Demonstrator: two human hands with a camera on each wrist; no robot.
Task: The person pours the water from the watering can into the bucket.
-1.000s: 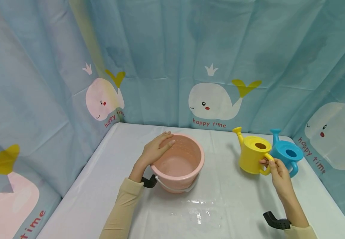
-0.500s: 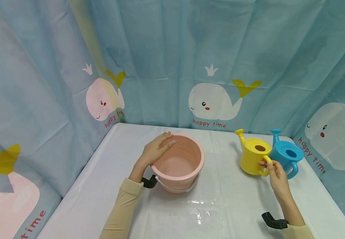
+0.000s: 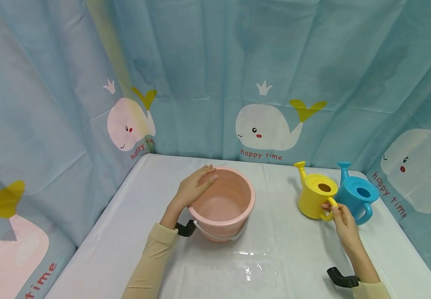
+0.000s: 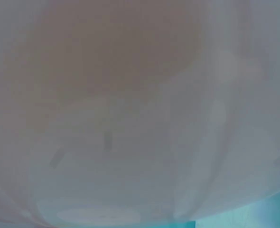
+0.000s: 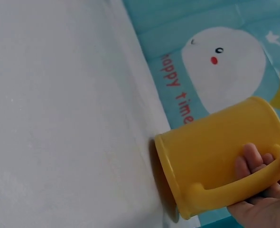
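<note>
A yellow watering can (image 3: 312, 195) stands upright at the right of the table in the head view. My right hand (image 3: 344, 222) has its fingers through the can's handle, the thumb pressed on top. The right wrist view shows the handle (image 5: 239, 187) gripped, with the can's base edge right at the white surface. Left of it, my left hand (image 3: 193, 189) rests straight-fingered on the left rim of a pink bucket (image 3: 221, 226), thumb over the inside. The left wrist view is filled by a blurred pale surface.
Close to the yellow can's right side is a blue watering can (image 3: 355, 195). The bucket's white bail handle (image 3: 215, 236) hangs down in front. Wet patches (image 3: 249, 270) glisten on the white table cover (image 3: 294, 257). A blue whale-print curtain (image 3: 200, 83) borders the table.
The yellow can has been lowered slightly and shifted a little, with my right hand moving left on its handle. My left hand and the bucket have hardly moved.
</note>
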